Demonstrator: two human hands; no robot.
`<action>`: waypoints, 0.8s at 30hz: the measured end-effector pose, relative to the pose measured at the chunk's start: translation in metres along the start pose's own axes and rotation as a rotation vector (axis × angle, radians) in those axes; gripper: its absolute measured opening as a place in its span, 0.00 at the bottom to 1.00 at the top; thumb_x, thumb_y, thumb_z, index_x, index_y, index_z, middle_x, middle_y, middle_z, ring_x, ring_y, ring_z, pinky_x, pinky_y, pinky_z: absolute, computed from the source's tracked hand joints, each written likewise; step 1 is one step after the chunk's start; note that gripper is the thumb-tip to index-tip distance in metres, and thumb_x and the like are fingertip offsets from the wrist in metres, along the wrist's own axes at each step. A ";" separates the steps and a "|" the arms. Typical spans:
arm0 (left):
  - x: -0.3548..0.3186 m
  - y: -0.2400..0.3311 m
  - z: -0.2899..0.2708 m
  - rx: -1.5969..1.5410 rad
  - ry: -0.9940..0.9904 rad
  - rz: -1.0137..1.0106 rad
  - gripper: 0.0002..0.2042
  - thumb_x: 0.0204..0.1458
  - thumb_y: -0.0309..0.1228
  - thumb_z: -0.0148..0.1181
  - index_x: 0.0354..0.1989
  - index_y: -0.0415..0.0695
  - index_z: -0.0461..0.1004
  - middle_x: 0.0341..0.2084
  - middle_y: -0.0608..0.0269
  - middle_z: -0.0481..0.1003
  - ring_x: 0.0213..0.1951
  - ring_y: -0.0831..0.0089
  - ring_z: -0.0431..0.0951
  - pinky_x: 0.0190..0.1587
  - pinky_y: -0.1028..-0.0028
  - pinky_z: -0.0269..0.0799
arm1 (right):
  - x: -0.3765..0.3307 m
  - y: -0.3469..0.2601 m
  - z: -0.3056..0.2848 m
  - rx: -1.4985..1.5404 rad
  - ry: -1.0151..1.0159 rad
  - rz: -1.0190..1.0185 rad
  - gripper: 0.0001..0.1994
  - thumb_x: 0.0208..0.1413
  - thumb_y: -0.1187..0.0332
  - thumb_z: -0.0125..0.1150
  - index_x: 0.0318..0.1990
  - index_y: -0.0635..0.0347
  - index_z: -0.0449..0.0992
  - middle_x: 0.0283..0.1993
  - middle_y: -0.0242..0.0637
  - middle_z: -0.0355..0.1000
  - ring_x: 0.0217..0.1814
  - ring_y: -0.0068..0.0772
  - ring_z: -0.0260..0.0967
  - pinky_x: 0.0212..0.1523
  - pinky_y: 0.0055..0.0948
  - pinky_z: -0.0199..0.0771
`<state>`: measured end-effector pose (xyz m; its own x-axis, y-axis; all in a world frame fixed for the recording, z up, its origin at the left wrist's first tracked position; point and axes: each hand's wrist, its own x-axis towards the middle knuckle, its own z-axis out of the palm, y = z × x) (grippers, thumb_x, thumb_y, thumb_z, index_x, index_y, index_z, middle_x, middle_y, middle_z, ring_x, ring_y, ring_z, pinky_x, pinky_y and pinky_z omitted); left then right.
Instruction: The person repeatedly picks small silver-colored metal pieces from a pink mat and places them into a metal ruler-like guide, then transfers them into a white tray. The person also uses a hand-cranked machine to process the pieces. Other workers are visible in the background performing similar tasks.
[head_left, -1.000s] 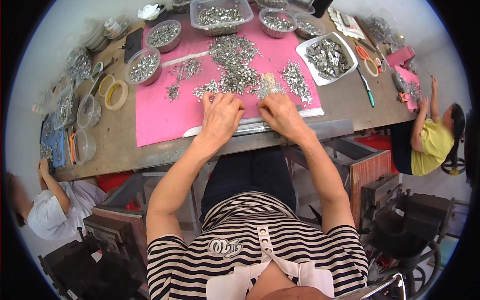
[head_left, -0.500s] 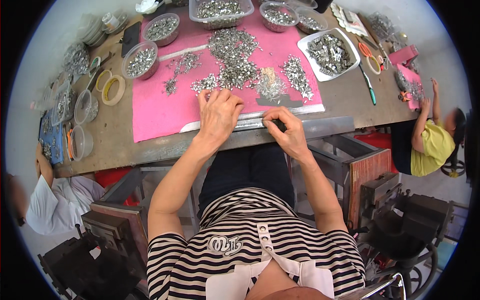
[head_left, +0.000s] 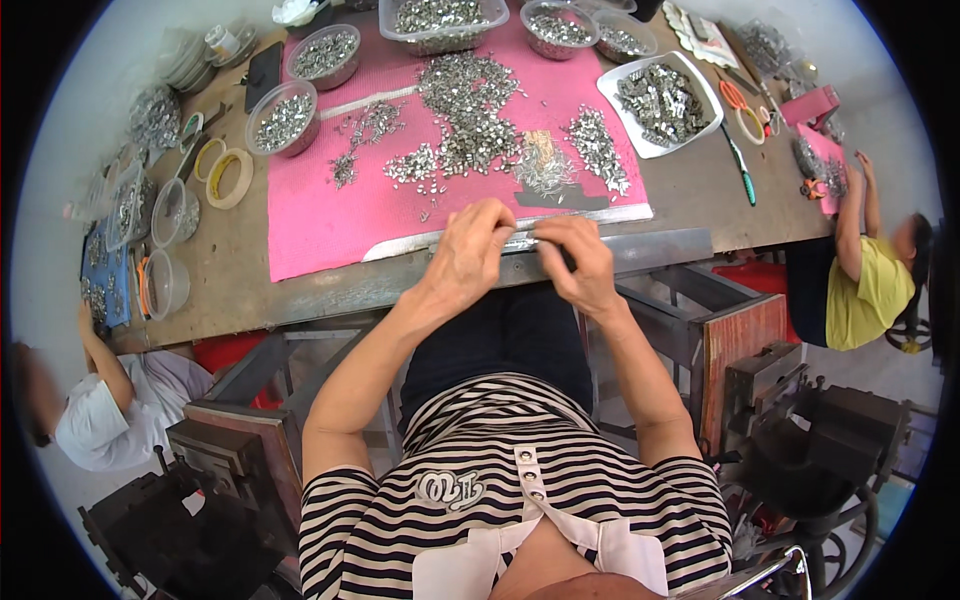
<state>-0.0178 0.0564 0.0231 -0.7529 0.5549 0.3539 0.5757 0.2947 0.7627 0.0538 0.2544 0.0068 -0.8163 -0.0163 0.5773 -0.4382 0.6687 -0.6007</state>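
At the far left of the frame a person in white [head_left: 105,415] leans at the table's [head_left: 230,285] end. Left of centre, two bowls [head_left: 283,115] of small metal parts stand by the pink mat [head_left: 330,215]. At centre, the left hand [head_left: 468,255] and right hand [head_left: 578,262] meet over a metal strip [head_left: 640,250] on the table's near edge, fingers pinched together on something too small to tell. Above them lies a heap of parts [head_left: 470,120]. Upper right sits a white tray [head_left: 660,100]; a person in yellow [head_left: 865,290] is at far right.

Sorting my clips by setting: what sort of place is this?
Probably a small assembly workshop: heaps of small metal parts on a pink mat, bowls of more parts, and heavy machines beside the workbench.
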 end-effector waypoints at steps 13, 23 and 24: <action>-0.005 0.001 0.017 0.156 0.049 0.163 0.08 0.53 0.19 0.64 0.39 0.41 0.74 0.36 0.59 0.75 0.40 0.57 0.74 0.45 0.60 0.67 | -0.017 0.017 0.006 0.311 0.277 0.404 0.04 0.66 0.75 0.62 0.44 0.65 0.81 0.31 0.32 0.80 0.31 0.17 0.74 0.33 0.21 0.72; -0.023 0.008 0.021 0.381 0.148 0.261 0.10 0.53 0.26 0.68 0.43 0.44 0.82 0.43 0.61 0.80 0.48 0.60 0.78 0.60 0.53 0.65 | -0.019 0.018 0.006 0.195 0.259 0.347 0.05 0.66 0.77 0.62 0.45 0.67 0.81 0.31 0.32 0.80 0.33 0.18 0.77 0.35 0.22 0.75; -0.021 0.008 0.020 0.351 0.119 0.223 0.10 0.53 0.27 0.68 0.44 0.45 0.82 0.42 0.62 0.81 0.48 0.61 0.78 0.61 0.51 0.63 | -0.018 0.018 0.005 0.179 0.255 0.338 0.05 0.65 0.77 0.62 0.45 0.67 0.81 0.31 0.32 0.80 0.33 0.18 0.77 0.35 0.22 0.75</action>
<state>0.0091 0.0628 0.0113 -0.6178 0.5471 0.5648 0.7863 0.4359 0.4378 0.0590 0.2627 -0.0172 -0.8157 0.3792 0.4368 -0.2396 0.4658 -0.8519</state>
